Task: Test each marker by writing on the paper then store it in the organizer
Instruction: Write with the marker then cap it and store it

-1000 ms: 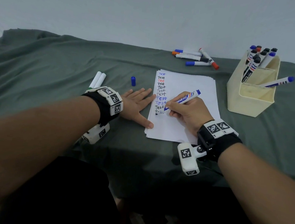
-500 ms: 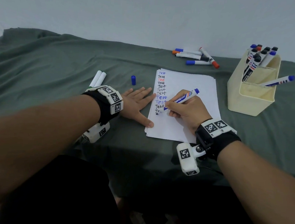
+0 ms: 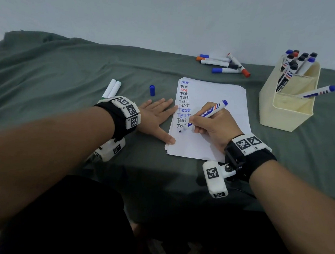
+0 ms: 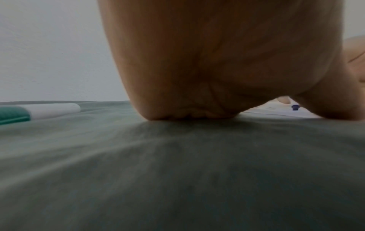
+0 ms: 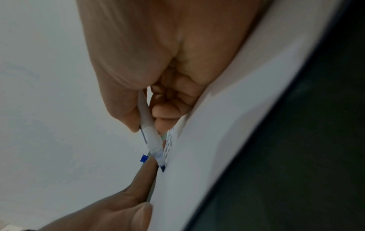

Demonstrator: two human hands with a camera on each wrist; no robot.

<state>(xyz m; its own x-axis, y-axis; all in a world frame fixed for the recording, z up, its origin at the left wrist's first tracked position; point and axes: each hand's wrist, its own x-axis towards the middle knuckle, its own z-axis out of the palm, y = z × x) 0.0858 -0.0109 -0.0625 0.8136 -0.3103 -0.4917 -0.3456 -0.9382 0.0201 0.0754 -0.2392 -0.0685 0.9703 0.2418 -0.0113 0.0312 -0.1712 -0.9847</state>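
Only right wrist view shows marker [image 5: 150, 132] tip — blue.

Left hand [image 3: 157, 118] is lying flat, palm down, fingers straight and spread, thumb angled out toward the right. Right hand [image 3: 214, 126] is resting on its outer edge, fingers curled in a writing grip. Both forearms are extending forward

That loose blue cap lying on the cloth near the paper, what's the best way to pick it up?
The blue cap lies on its side, clear of the paper. Probably come from above with the left hand, nearest it, and pinch its round sides across the short width.
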